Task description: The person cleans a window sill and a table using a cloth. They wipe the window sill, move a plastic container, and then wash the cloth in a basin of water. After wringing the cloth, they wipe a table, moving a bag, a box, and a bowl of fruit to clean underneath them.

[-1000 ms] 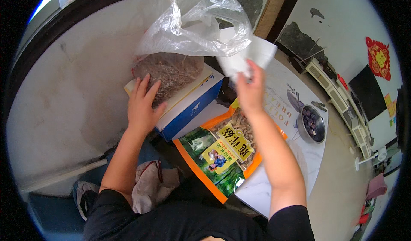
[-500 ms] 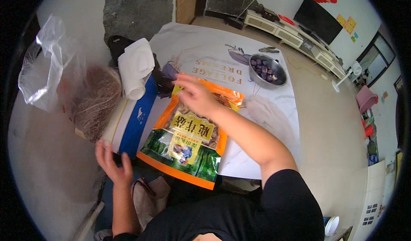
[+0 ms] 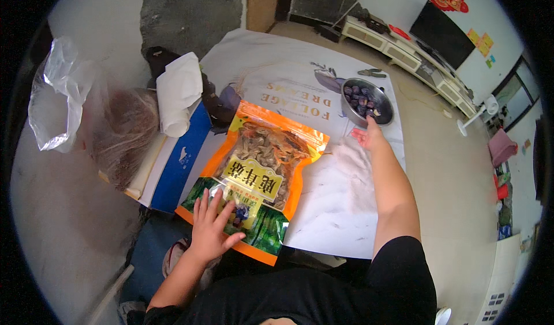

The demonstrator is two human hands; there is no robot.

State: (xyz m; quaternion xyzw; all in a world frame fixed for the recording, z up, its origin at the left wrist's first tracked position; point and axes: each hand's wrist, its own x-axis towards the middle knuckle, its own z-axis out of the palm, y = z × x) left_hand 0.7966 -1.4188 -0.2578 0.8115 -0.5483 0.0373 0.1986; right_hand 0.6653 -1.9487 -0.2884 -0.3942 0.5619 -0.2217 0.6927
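A large orange and green printed bag [image 3: 277,152] lies flat on the table, its clear window showing dried brown mushrooms. My left hand [image 3: 212,227] rests on the bag's lower left part, fingers spread. Further off to the right, my right hand [image 3: 369,135] is at the near rim of a round metal bowl [image 3: 353,117]. The thumb laps over the rim and the fingers curl against the outside. Dark purple plums [image 3: 360,99] fill part of the bowl; they look small and round.
Left of the bag stands a blue and white box [image 3: 173,172], with a roll of thin white bags [image 3: 180,94] on top. A clear plastic bag of brown stuff [image 3: 130,134] leans beside it. Pliers [image 3: 371,73] lie behind the bowl. The table's marble-print cover [image 3: 334,209] ends near my body.
My right hand has left the upper edge of the printed bag and reached right to the bowl. My left hand has moved from beside the box onto the bag.
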